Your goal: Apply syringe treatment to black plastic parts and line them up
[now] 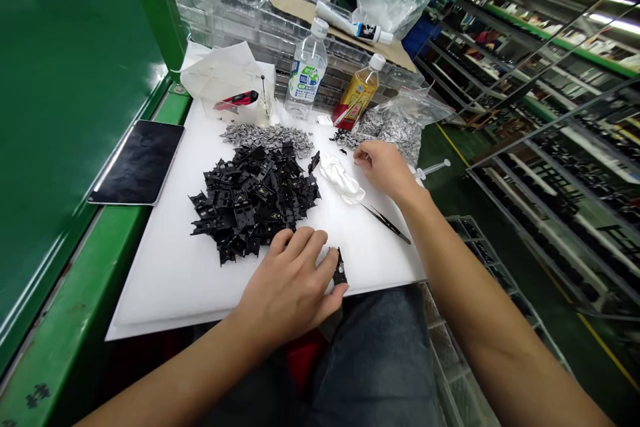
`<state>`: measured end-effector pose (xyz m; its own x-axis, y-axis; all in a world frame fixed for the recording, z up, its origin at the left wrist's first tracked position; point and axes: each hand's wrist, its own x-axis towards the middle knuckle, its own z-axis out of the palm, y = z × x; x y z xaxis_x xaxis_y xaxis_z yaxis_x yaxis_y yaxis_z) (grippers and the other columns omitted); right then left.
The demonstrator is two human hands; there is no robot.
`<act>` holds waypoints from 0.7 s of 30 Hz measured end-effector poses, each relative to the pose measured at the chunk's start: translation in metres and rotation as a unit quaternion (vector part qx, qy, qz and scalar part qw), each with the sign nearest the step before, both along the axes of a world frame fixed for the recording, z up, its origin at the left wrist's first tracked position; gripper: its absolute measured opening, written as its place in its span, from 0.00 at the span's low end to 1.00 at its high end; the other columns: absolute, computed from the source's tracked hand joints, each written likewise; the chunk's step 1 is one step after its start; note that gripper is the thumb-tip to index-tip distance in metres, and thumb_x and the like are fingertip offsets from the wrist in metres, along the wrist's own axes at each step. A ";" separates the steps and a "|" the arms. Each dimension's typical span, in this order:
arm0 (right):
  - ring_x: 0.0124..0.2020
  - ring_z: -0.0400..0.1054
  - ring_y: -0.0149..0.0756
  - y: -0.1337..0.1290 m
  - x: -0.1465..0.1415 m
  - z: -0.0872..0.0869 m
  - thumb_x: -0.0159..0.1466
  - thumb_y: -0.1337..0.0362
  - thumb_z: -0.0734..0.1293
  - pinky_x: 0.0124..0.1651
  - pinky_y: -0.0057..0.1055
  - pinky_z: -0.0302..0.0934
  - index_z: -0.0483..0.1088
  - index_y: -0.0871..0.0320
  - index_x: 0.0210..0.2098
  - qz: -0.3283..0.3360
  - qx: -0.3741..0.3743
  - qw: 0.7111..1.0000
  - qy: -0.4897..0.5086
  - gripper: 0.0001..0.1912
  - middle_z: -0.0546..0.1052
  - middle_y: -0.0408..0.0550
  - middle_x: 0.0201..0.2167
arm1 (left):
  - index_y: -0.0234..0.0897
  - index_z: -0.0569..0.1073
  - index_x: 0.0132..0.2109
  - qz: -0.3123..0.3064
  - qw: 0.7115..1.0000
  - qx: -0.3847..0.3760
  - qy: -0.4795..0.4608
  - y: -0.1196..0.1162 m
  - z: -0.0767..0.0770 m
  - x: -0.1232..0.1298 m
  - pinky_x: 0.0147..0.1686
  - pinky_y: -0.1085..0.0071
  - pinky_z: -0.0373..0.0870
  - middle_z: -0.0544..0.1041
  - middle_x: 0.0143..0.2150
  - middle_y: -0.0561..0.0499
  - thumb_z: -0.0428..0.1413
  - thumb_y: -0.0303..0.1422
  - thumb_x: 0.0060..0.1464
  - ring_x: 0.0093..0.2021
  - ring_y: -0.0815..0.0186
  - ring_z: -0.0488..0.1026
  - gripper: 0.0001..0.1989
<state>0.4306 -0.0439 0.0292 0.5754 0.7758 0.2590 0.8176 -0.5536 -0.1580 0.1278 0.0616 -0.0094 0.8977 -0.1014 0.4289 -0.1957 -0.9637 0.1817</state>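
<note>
My left hand point(297, 277) is at the front edge of the white board, its thumb and fingers closed on a small black plastic part point(340, 268). Just behind it lies a heap of similar black plastic parts point(255, 197). Farther back on the right, my right hand point(383, 165) is held with its fingertips pinched together near some tiny black pieces point(343, 151). Whatever is between those fingertips is too small to make out. A crumpled white cloth point(341, 180) lies to the left of that hand, and tweezers point(386, 223) rest below it.
Small grey parts point(270, 139) are piled behind the heap, beside a bag of grey parts point(400, 127). A water bottle point(307, 73) and a yellow drink bottle point(359, 93) stand before stacked clear trays point(225, 7). A tablet point(139, 161) lies left; a syringe point(434, 169) lies right.
</note>
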 end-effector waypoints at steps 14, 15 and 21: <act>0.35 0.73 0.39 -0.046 -0.081 0.023 0.71 0.60 0.70 0.39 0.35 0.65 0.76 0.55 0.39 -0.004 0.123 0.989 0.084 0.06 0.81 0.48 0.36 | 0.37 0.78 0.54 -0.001 1.000 -0.002 -0.004 0.000 0.000 -0.001 0.52 0.53 0.63 0.77 0.53 0.42 0.55 0.45 0.70 0.55 0.48 0.71 0.18; 0.34 0.73 0.38 -0.057 -0.104 0.020 0.70 0.58 0.71 0.38 0.34 0.65 0.76 0.54 0.39 0.010 0.151 0.979 0.136 0.07 0.80 0.46 0.34 | 0.37 0.78 0.54 -0.001 1.000 -0.002 -0.006 0.000 0.000 -0.001 0.52 0.52 0.63 0.76 0.53 0.42 0.55 0.45 0.70 0.55 0.48 0.71 0.18; 0.38 0.76 0.39 -0.099 -0.179 -0.013 0.74 0.64 0.68 0.43 0.37 0.69 0.78 0.52 0.44 0.038 0.113 0.971 0.206 0.05 0.83 0.46 0.40 | 0.36 0.78 0.55 -0.006 1.000 -0.001 -0.001 -0.001 0.001 0.000 0.53 0.52 0.63 0.77 0.53 0.41 0.54 0.45 0.70 0.55 0.48 0.71 0.18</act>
<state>0.2516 -0.1427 0.0159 0.6100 0.7700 0.1869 0.6961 -0.4080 -0.5907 0.1280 0.0607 -0.0086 0.8955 -0.1105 0.4311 -0.2071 -0.9609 0.1838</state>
